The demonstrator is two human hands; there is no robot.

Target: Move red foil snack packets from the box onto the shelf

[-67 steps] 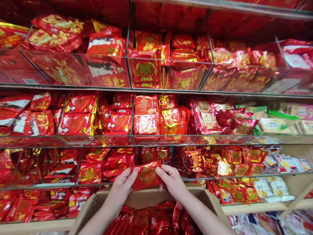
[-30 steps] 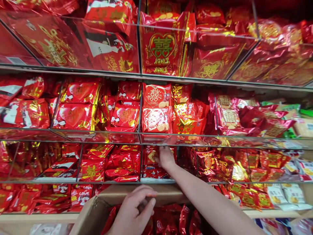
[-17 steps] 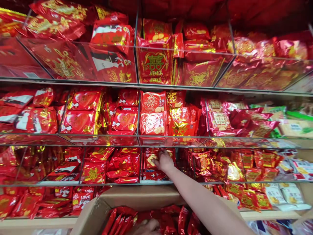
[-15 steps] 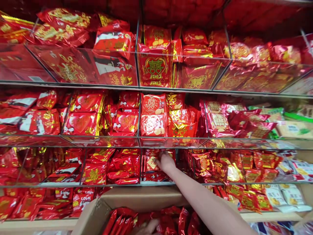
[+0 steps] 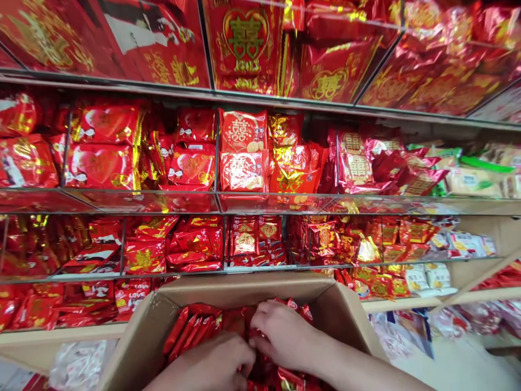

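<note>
Both hands are down inside an open cardboard box (image 5: 354, 320) filled with red snack packets (image 5: 199, 323). My right hand (image 5: 285, 331) curls its fingers over a red packet, with red wrapper showing between thumb and fingers. Close beside it, my left hand (image 5: 230, 353) is closed with bent fingers low among the packets; whatever it grips is hidden. In front of the box, a shelf compartment holds red packets with a gold round label (image 5: 245, 241).
Shelves with clear plastic fronts (image 5: 163, 203) rise ahead, crowded with red and gold packets. White packets (image 5: 427, 277) lie at the lower right. Plastic-wrapped goods (image 5: 79, 364) sit below the bottom wooden shelf edge (image 5: 52, 334) at the left.
My right hand has come down from the shelf compartment into the box beside my left hand. The view has tilted downward, showing more of the box and my left hand.
</note>
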